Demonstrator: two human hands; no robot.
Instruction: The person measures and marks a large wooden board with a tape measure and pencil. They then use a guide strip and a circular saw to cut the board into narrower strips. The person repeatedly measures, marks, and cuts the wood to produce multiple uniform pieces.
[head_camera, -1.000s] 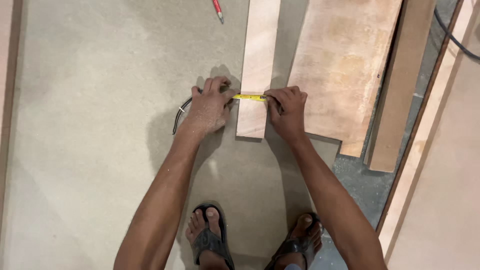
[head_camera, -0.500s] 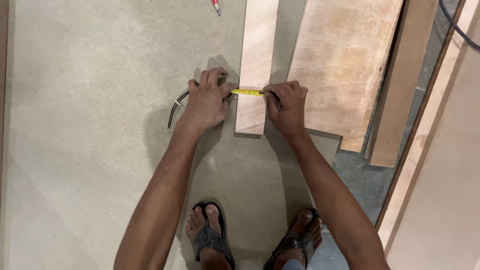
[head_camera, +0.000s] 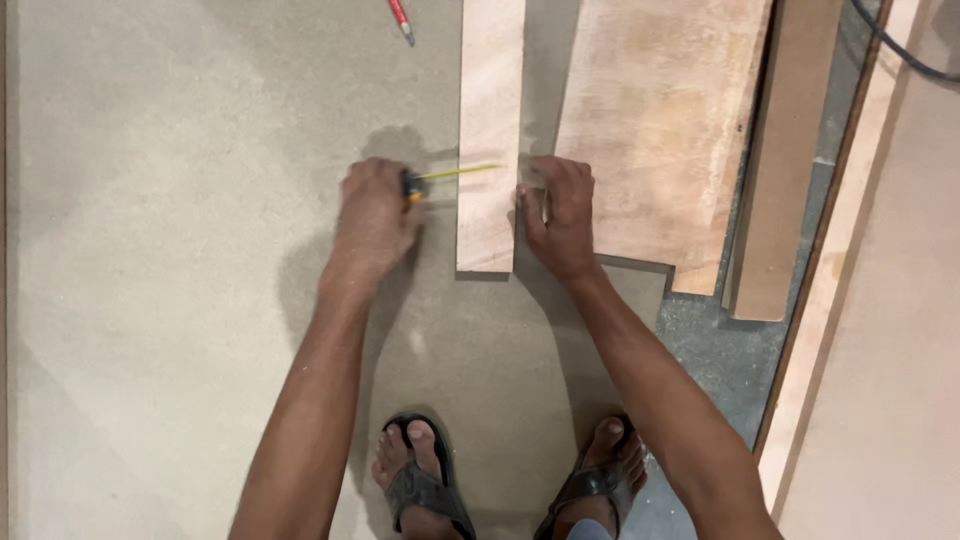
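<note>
**Tape measure across a narrow wooden strip**

The left hand (head_camera: 375, 220) is curling shut around a tape measure (head_camera: 412, 186), whose dark and yellow case is peeking out between the fingers. It is resting on the large pale board (head_camera: 180, 250) that is covering most of the floor. A yellow tape blade (head_camera: 462, 171) is running out of the case to the right and reaching partway across the narrow wooden strip (head_camera: 490, 130); it looks blurred, so where its end lies cannot be told exactly.

The right hand (head_camera: 560, 215) is lying palm down just beside the strip's right edge, its fingers loosely bent and its thumb touching that edge. It is pinching nothing that can be seen.

The strip is lying lengthwise away from the person, its near end squared off between the two hands. To its right a wider plywood panel (head_camera: 660, 120) is lying flat, and beyond that a darker plank (head_camera: 785, 170). A red pencil (head_camera: 400, 20) is lying on the pale board near the top, well apart from both hands. Below, two feet in dark sandals (head_camera: 425, 490) are standing on the board.
</note>
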